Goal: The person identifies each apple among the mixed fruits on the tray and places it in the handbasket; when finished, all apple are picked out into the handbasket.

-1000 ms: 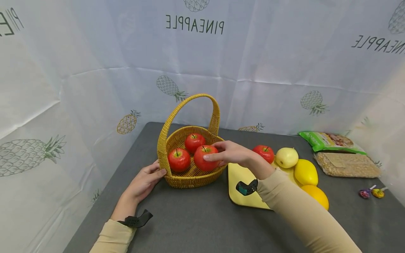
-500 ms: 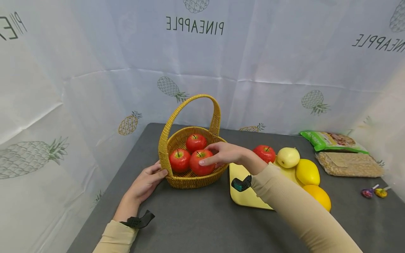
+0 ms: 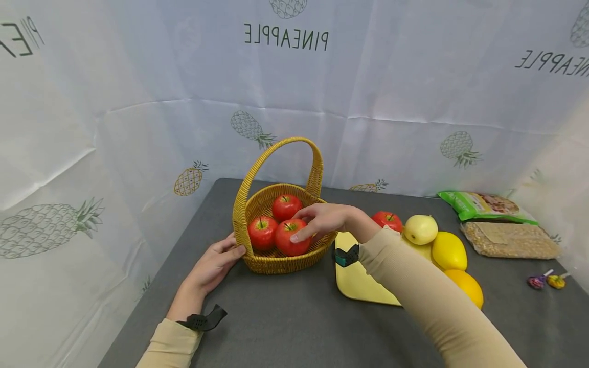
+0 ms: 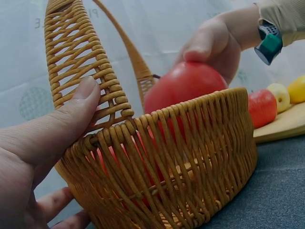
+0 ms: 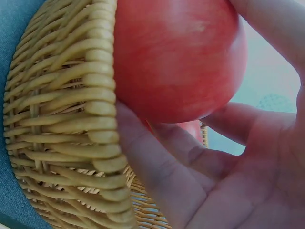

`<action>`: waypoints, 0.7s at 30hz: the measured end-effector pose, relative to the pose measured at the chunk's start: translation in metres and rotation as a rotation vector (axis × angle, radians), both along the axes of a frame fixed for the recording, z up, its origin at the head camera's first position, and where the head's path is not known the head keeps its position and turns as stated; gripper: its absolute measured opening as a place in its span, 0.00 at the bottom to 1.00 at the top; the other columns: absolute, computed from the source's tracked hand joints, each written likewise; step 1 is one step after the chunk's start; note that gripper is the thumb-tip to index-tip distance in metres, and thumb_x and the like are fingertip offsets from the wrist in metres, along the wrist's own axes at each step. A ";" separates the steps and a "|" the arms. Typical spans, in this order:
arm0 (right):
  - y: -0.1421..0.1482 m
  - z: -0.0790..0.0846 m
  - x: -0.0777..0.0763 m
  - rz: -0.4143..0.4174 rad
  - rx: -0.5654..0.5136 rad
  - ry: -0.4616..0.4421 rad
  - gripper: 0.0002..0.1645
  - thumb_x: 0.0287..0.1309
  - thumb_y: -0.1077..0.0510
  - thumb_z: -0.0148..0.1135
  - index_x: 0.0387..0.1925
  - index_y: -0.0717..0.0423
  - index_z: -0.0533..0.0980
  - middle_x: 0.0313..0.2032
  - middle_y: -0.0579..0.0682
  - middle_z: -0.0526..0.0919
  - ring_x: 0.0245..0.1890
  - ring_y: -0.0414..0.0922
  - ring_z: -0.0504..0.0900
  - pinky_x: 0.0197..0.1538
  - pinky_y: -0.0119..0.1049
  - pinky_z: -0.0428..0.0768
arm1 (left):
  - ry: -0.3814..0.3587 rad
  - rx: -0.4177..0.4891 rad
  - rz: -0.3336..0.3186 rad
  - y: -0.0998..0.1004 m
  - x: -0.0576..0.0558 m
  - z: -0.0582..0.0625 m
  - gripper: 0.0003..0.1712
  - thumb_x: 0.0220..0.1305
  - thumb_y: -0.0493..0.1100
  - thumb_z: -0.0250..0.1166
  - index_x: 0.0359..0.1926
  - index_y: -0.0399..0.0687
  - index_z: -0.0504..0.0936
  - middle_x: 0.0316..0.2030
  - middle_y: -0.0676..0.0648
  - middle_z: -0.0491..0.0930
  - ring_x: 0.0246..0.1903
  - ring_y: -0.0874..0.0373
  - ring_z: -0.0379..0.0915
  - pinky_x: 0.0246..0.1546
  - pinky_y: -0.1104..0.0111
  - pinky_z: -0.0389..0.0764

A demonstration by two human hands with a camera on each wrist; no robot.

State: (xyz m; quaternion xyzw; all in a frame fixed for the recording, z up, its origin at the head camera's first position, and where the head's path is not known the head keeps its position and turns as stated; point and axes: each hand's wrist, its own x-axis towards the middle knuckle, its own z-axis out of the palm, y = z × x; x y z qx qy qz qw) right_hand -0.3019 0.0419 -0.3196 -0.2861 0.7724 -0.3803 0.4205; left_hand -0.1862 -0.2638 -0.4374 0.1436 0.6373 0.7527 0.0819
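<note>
A yellow woven basket (image 3: 280, 265) with a tall arched handle stands on the dark table. Inside it lie two red apples, one at the left (image 3: 263, 232) and one at the back (image 3: 286, 207). My right hand (image 3: 327, 219) reaches in over the right rim and holds a third red apple (image 3: 292, 238) at the front, thumb on its near side. In the right wrist view its fingers curve beneath that apple (image 5: 178, 59), close by the rim. My left hand (image 3: 216, 263) grips the basket's left side, its thumb (image 4: 87, 90) on the handle's base and other fingers low against the wall.
Right of the basket lies a yellow board (image 3: 363, 286). Along its far and right edges are a red apple (image 3: 387, 220), a pale round fruit (image 3: 421, 229), a yellow fruit (image 3: 449, 250) and an orange one (image 3: 466, 287). Farther right are a green packet (image 3: 488, 205), a grain bag (image 3: 511, 240) and two lollipops (image 3: 546, 281).
My right hand has moved the held apple slightly left and down into the basket, beside the left apple. My left hand keeps its grip on the basket.
</note>
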 end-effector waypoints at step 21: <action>-0.021 0.003 -0.010 0.127 0.204 0.192 0.43 0.55 0.42 0.76 0.69 0.50 0.73 0.60 0.45 0.75 0.61 0.46 0.72 0.57 0.39 0.80 | -0.003 0.005 0.014 0.000 -0.001 -0.003 0.29 0.75 0.37 0.61 0.67 0.19 0.67 0.80 0.39 0.40 0.79 0.44 0.28 0.62 0.76 0.69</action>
